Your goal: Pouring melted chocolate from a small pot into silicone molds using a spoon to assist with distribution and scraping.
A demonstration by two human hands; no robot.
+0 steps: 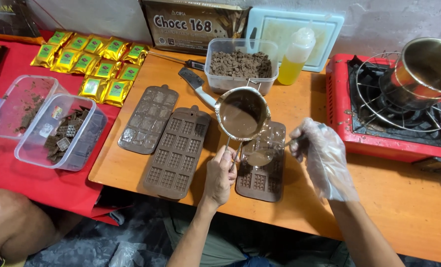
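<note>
The left hand grips the handle of a small metal pot with melted chocolate, held above the brown mould; the gloved right hand holds a spoon over that mould, near the red stove

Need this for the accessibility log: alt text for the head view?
Bare left hand holds a small steel pot of melted chocolate over a brown silicone bar mould; gloved right hand spoons chocolate in with a metal spoon.

Bare counter lies open right of the moulds; the stove and chocolate tub block the back.
</note>
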